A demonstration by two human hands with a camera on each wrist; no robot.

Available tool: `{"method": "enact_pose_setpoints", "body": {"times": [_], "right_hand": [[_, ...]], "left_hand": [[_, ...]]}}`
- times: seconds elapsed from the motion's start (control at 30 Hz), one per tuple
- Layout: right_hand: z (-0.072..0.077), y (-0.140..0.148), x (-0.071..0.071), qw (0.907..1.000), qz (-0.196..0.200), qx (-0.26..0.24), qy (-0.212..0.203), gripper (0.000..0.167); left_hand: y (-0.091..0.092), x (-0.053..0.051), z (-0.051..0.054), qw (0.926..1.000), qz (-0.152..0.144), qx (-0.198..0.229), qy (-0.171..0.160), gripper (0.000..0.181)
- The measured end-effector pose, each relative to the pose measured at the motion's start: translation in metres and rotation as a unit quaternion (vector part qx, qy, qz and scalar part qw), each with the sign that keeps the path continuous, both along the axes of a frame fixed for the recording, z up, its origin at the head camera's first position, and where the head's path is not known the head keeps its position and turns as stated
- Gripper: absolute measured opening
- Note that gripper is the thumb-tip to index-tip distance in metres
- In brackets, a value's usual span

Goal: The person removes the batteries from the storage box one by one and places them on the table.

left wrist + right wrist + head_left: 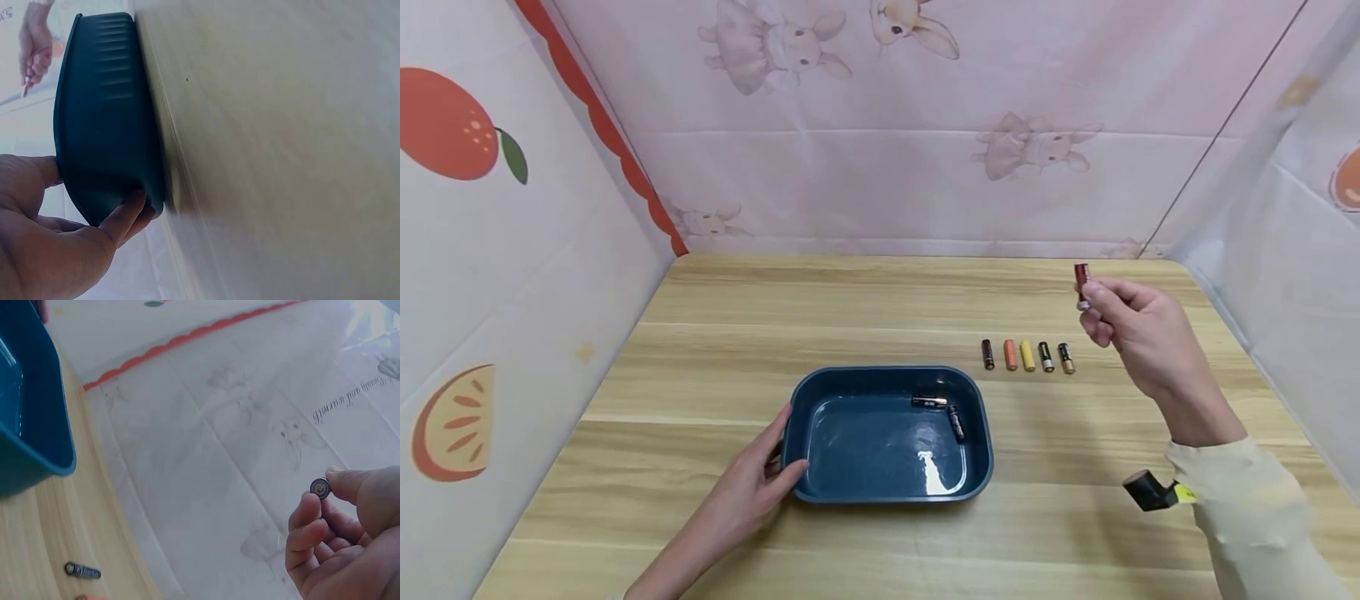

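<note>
My right hand point(1157, 342) pinches a dark red battery point(1082, 286) between thumb and fingers, raised above the right side of the table. In the right wrist view the round end of that battery point(320, 488) faces the camera. My left hand point(748, 483) grips the left end of a dark blue plastic bin point(887, 497), its thumb over the rim and other fingers along the outer wall. Inside the bin, near its right end, lie two black batteries, one crosswise point(929, 402) and one slanted point(956, 423).
Right of the bin, several batteries stretch in a row: a black one point(988, 355), an orange one point(1011, 355), a yellow one point(1027, 356) and black ones with pale ends point(1066, 358). The wooden table point(700, 400) ends at printed cloth walls point(880, 192).
</note>
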State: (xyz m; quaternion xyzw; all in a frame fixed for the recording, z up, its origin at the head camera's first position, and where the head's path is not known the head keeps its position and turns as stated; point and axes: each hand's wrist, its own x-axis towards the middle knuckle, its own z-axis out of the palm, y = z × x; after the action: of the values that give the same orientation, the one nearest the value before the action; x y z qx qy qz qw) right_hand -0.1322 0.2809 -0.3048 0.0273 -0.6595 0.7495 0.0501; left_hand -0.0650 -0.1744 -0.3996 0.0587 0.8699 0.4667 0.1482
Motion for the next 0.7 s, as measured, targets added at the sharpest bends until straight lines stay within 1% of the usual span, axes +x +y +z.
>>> {"method": "enact_pose_setpoints", "body": {"times": [0.13,0.2,0.27,0.37,0.43,0.57,0.63,0.7], "right_hand": [[-0.012,0.013,-0.002,0.9993,-0.028,-0.024,0.005,0.012],[-0.017,0.019,-0.003,0.9987,-0.039,-0.031,0.001,0.012],[-0.021,0.025,-0.004,0.9981,-0.053,-0.029,-0.012,0.012],[-0.029,0.034,-0.005,0.9962,-0.076,-0.011,-0.042,0.014],[-0.035,0.04,-0.006,0.9942,-0.088,0.002,-0.062,0.015],[-0.051,0.052,-0.009,0.9886,-0.106,0.045,-0.097,0.014],[-0.059,0.057,-0.011,0.9831,-0.114,0.084,-0.116,0.013],[-0.068,0.06,-0.013,0.9747,-0.122,0.131,-0.135,0.014]], "left_hand": [[0.0,-0.001,-0.001,0.9999,0.002,-0.012,-0.001,0.078],[0.001,-0.001,0.0,0.9999,0.002,-0.015,-0.001,0.078],[0.0,-0.001,0.0,0.9998,0.001,-0.018,-0.001,0.078],[0.0,-0.001,0.001,0.9999,0.001,-0.015,-0.003,0.078],[0.0,-0.001,0.002,0.9999,0.002,-0.012,-0.004,0.078],[0.001,-0.001,0.002,0.9999,0.001,-0.009,-0.004,0.078],[0.001,-0.001,0.002,0.9999,0.002,-0.01,-0.003,0.077],[0.001,-0.001,0.001,0.9999,0.002,-0.01,-0.001,0.077]]}}
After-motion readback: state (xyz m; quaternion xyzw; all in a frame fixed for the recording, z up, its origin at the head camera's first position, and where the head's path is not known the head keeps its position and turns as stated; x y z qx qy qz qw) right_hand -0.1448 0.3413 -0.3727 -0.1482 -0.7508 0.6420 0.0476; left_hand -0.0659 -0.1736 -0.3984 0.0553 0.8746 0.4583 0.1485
